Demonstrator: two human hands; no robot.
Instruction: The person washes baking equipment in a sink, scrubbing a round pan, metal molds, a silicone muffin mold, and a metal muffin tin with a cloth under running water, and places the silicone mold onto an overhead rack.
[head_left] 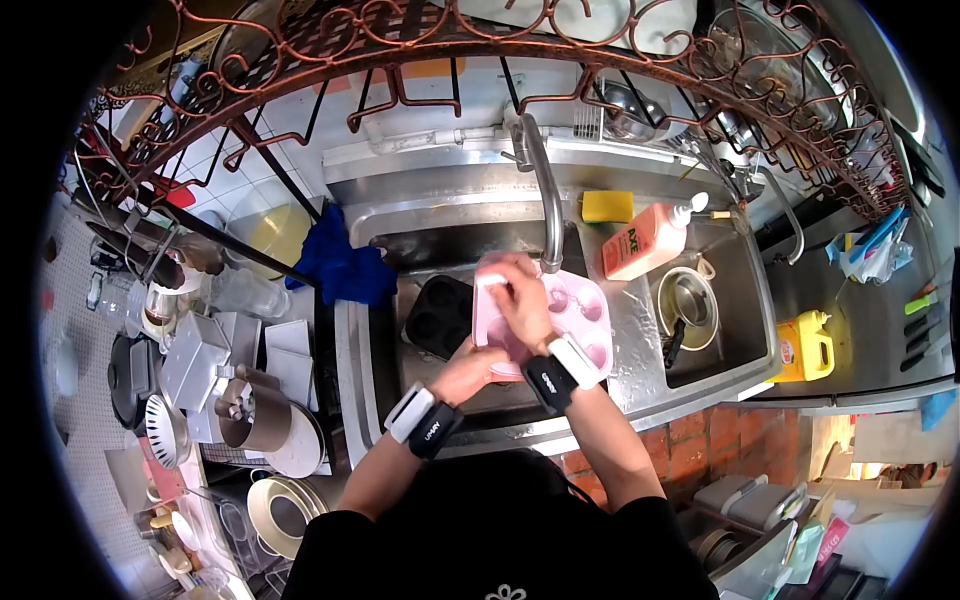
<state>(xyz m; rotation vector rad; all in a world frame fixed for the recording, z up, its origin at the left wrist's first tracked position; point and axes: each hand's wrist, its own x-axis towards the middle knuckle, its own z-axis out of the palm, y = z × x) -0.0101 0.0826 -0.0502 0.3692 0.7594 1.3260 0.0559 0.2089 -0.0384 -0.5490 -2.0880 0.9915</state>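
Note:
A pink muffin mould [597,333] with round cups is held tilted over the sink, below the tap. My left hand [468,372] grips its near left edge, with the thumb on top. On the mould's upper left part, my right hand [522,308] presses with bent, closed fingers. Whether anything small is inside those fingers is hidden. A black muffin tin [440,316] lies in the basin, to the left of the pink mould and partly behind it.
The curved metal tap [549,200] hangs close above the mould. Right of it are a yellow sponge [607,207] and a pink soap bottle [646,242]. The second basin holds a bowl with a strainer [690,298]. A blue cloth [343,258] drapes over the left rim.

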